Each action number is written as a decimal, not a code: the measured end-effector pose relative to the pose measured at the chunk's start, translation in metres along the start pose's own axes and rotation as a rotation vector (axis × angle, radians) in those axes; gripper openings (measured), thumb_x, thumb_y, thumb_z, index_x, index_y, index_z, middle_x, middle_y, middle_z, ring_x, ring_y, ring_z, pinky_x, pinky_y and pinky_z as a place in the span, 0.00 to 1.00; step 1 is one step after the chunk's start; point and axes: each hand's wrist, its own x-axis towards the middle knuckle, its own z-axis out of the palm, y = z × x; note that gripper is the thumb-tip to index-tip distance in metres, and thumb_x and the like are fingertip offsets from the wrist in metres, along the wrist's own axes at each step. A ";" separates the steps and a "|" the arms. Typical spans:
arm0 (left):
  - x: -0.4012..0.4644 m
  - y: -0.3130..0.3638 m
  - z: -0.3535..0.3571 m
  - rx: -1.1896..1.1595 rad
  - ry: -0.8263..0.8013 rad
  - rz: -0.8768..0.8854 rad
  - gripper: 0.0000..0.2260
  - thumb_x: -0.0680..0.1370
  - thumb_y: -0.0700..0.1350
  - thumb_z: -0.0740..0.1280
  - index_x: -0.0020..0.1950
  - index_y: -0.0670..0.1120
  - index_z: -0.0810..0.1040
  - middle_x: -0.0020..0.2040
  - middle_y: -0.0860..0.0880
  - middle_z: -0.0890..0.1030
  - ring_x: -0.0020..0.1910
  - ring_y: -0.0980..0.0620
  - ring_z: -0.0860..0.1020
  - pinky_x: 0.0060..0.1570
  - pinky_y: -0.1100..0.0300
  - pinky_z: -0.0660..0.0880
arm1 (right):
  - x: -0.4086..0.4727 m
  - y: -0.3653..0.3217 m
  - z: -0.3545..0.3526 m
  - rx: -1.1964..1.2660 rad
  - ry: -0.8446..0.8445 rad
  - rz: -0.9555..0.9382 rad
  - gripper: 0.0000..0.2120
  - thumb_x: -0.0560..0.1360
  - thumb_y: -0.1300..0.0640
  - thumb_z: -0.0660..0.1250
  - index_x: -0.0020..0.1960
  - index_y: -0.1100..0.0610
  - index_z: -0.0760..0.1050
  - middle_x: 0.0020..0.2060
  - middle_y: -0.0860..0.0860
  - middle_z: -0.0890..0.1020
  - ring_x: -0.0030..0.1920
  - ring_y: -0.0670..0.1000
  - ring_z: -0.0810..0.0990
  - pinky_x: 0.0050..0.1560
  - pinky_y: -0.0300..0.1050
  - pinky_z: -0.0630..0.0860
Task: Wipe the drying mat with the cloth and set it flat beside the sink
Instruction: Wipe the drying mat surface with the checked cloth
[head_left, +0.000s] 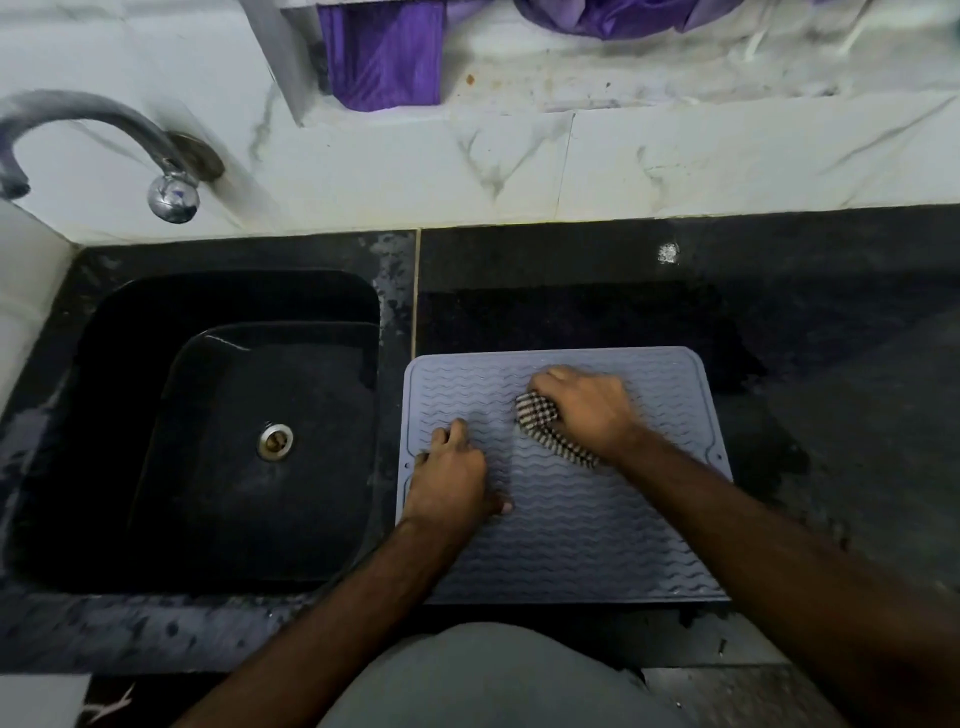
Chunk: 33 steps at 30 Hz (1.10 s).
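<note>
There is no text, label, brand, number or sign that can be read in this view.

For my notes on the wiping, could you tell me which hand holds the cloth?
The right hand, gripping the checked cloth on the mat; the left hand just presses the mat.
</note>
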 end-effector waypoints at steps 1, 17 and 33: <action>-0.001 0.001 -0.001 0.011 -0.002 -0.008 0.32 0.69 0.63 0.76 0.61 0.41 0.79 0.71 0.44 0.65 0.69 0.43 0.65 0.68 0.41 0.70 | 0.002 0.006 0.001 0.000 0.024 0.005 0.17 0.73 0.49 0.69 0.60 0.46 0.71 0.54 0.48 0.79 0.54 0.51 0.79 0.50 0.50 0.76; 0.008 0.015 -0.011 0.175 -0.050 -0.010 0.34 0.67 0.64 0.77 0.64 0.43 0.77 0.68 0.43 0.66 0.66 0.41 0.67 0.59 0.41 0.74 | 0.006 -0.037 -0.023 0.441 0.284 0.327 0.14 0.72 0.51 0.71 0.54 0.43 0.71 0.47 0.43 0.79 0.47 0.46 0.79 0.44 0.45 0.76; 0.017 0.032 -0.010 0.242 -0.169 -0.034 0.30 0.72 0.54 0.77 0.68 0.40 0.74 0.69 0.38 0.64 0.67 0.40 0.68 0.61 0.46 0.77 | 0.003 0.056 -0.003 -0.010 0.231 0.422 0.12 0.78 0.59 0.62 0.60 0.51 0.66 0.53 0.53 0.74 0.49 0.55 0.79 0.39 0.52 0.79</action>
